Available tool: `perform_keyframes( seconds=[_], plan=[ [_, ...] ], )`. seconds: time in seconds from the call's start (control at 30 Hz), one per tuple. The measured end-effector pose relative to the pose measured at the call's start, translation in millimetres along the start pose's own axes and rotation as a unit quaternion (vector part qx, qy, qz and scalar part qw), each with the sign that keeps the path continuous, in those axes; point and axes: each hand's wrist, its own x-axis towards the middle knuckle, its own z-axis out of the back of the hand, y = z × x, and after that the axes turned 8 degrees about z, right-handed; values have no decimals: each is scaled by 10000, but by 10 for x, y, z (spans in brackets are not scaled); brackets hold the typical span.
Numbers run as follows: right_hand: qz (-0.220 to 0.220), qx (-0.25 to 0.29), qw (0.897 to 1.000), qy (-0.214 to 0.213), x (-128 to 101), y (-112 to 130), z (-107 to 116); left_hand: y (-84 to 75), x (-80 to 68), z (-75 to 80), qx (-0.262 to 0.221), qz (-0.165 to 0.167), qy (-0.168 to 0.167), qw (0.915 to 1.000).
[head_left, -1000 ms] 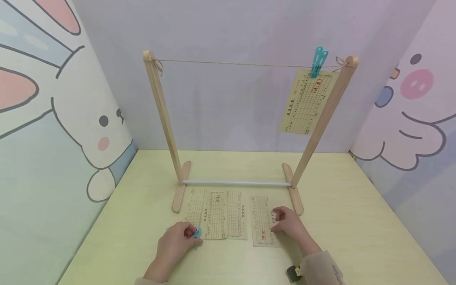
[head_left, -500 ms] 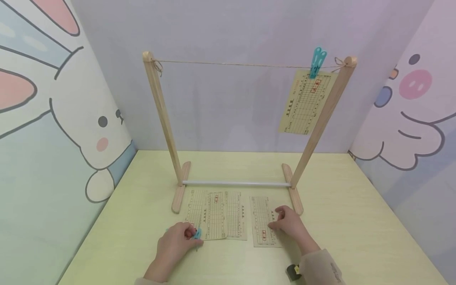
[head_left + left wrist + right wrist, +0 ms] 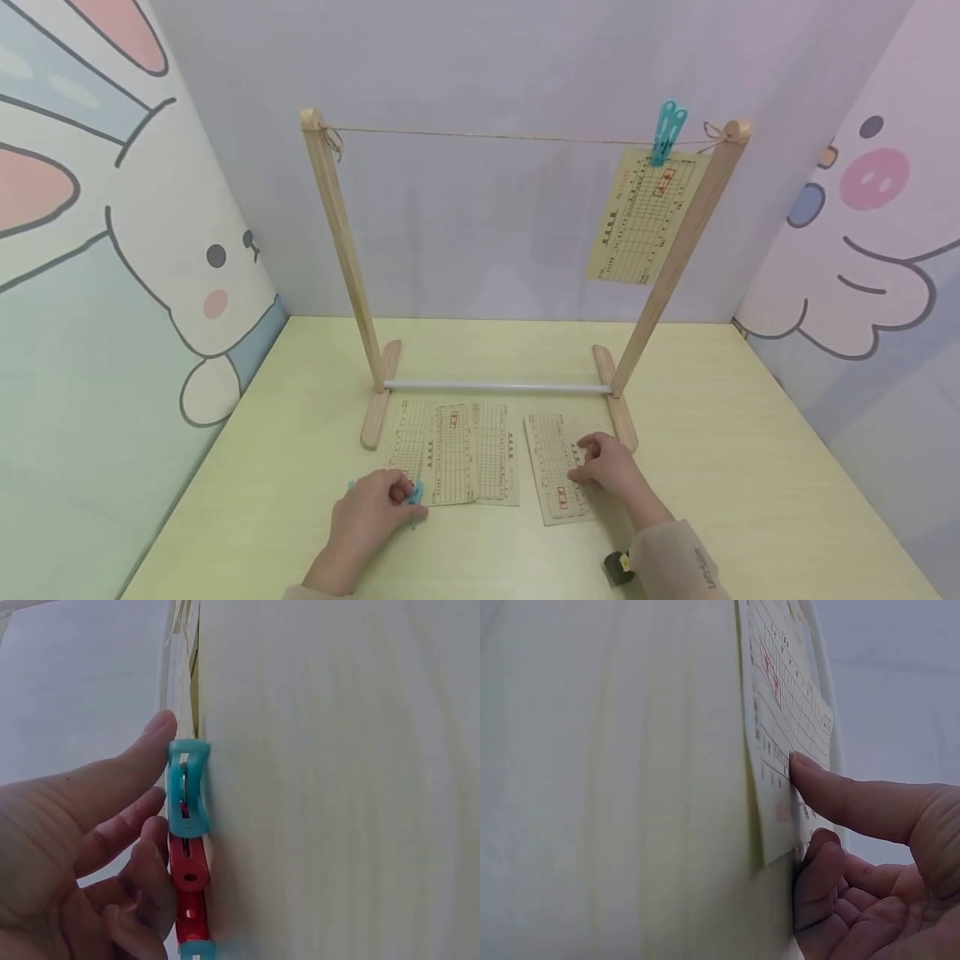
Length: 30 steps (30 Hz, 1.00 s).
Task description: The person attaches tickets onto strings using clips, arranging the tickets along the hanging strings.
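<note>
Pale green table [image 3: 750,467] between cartoon-animal walls | our left hand [image 3: 367,521] pinches a teal clothespin [image 3: 414,492] at the near left, a red clothespin [image 3: 187,874] beside it | our right hand [image 3: 611,471], fingers relaxed, presses the separate gridded paper card [image 3: 555,467] at the near right | another card [image 3: 645,215] hangs pegged on the far wooden rack [image 3: 341,242].

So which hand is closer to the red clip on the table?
Left. The left hand touches the red clip beside a teal clip. The right hand is farther away, fingers pressing a separate paper slip.
</note>
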Motion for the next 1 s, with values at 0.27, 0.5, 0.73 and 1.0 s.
perform_keyframes(
  seconds=[0.27,0.5,0.73,1.0],
  plan=[
    [-45,-7,10000,-13,0,4,4,8,-25,20,162,-84,-54,9998],
    [21,18,10000,-10,-10,12,1,21,-58,80,349,56,31,9994],
    [86,104,9999,-23,-14,8,7,32,-127,60,408,360,103,9985],
    [89,126,9999,-10,-13,-3,14,41,-184,14,489,445,47,9978]
  ],
)
